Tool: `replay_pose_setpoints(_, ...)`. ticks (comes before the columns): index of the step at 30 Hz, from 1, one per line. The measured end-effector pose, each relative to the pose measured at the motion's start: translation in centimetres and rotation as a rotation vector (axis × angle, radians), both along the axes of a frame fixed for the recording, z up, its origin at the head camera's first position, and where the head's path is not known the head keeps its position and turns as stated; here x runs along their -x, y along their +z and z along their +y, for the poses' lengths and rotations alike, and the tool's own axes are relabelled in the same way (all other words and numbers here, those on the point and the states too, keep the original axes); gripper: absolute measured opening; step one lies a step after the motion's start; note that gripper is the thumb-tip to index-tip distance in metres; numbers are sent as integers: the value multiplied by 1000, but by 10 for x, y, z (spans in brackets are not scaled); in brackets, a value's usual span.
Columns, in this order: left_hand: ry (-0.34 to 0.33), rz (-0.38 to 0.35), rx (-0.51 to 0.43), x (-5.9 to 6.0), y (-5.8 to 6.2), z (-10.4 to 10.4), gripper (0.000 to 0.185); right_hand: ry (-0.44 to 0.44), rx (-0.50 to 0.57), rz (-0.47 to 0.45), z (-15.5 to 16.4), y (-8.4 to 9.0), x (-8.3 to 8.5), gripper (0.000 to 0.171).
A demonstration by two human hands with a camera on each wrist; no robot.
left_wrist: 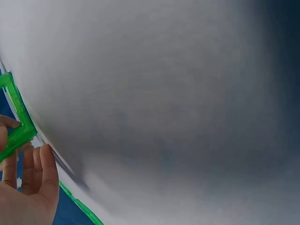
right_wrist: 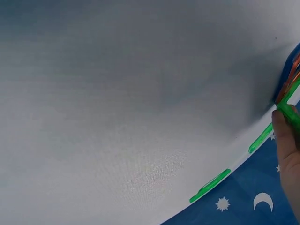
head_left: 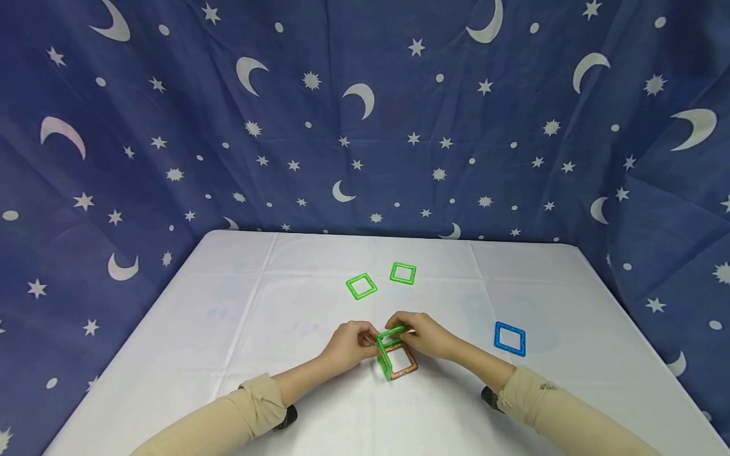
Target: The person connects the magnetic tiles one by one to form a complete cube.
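Near the middle of the white cloth-covered table point(head_left: 445, 418), toward the person, an orange-brown, plastic-looking square frame point(head_left: 405, 372) lies flat; a bright green plastic-looking upright square point(head_left: 385, 364) stands along its left edge, and a second green square point(head_left: 392, 331) is at its far edge. The left hand point(head_left: 346, 345) pinches the left piece between thumb and fingers; the right hand point(head_left: 426, 334) grips the far one's right end. Done well, this step probably calls for holding the left piece steady while lining the far one's lower edge up with the base and squaring it to its neighbour; a light pinch should avoid tipping either. The right fingers cover that outer end, so I cannot tell whether the edges meet fully. Beyond the hands lie a loose green square frame point(head_left: 367, 294) and, near it, another green frame point(head_left: 402, 281). Well apart to the right lies a blue plastic-looking square frame point(head_left: 509, 350); the right forearm point(head_left: 479, 364) lies across the direct line to it. A dark blue backdrop point(head_left: 399, 95) with white moons and stars hangs behind.
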State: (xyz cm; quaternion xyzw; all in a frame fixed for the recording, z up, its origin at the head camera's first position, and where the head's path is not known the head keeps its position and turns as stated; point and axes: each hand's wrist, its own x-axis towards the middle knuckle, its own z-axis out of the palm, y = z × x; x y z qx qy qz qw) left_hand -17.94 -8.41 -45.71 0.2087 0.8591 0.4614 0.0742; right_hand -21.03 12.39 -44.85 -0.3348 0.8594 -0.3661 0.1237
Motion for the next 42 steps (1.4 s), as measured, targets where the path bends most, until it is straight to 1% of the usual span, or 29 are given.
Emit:
replay_pose_setpoints(5, 23, -6, -8, 2, -1, -9, 13, -6, -64, 39, -4, -1, 4, 20)
replay_pose_setpoints(7, 48, -15, -6, 3, 0, -15, 15, 9, -93, 63, -6, -1, 6, 20)
replay_pose_setpoints(10, 96, -17, 18, 4, 1, -23, 16, 32, -129, 63, -7, 0, 11, 22)
replay_pose_setpoints(12, 117, -18, 27, 4, 2, -28, 17, 53, -136, 29, -7, 2, 15, 21)
replay_pose_setpoints(14, 113, -12, 31, 4, 2, -31, 18, 53, -142, -33, -6, 5, 18, 21)
replay_pose_setpoints(18, 55, -7, 42, 5, -1, -33, 21, 58, -134, -118, -4, 9, 22, 21)
replay_pose_setpoints(21, 29, -1, 68, 7, -3, -33, 21, 66, -126, -144, -3, 9, 24, 21)
replay_pose_setpoints(23, 34, 9, 87, 9, -4, -33, 21, 69, -111, -165, -3, 8, 25, 22)
replay_pose_setpoints(26, 45, 23, 112, 11, -4, -34, 22, 66, -75, -236, 0, 8, 27, 25)
replay_pose_setpoints(30, 50, 28, 117, 11, -2, -36, 19, 65, -25, -341, 7, 8, 34, 30)
replay_pose_setpoints(32, 51, 36, 121, 11, -2, -36, 17, 67, -19, -362, 10, 8, 38, 31)
replay_pose_setpoints(35, 56, 64, 138, 10, -2, -35, 15, 59, -26, -336, 13, 10, 45, 31)
replay_pose_setpoints(37, 58, 84, 155, 9, -2, -35, 15, 53, -31, -276, 13, 11, 49, 29)
replay_pose_setpoints(39, 59, 98, 164, 9, -2, -34, 15, 33, -48, -168, 12, 13, 55, 27)
replay_pose_setpoints(42, 63, 105, 169, 8, -3, -34, 15, -25, -69, 14, 10, 14, 63, 25)
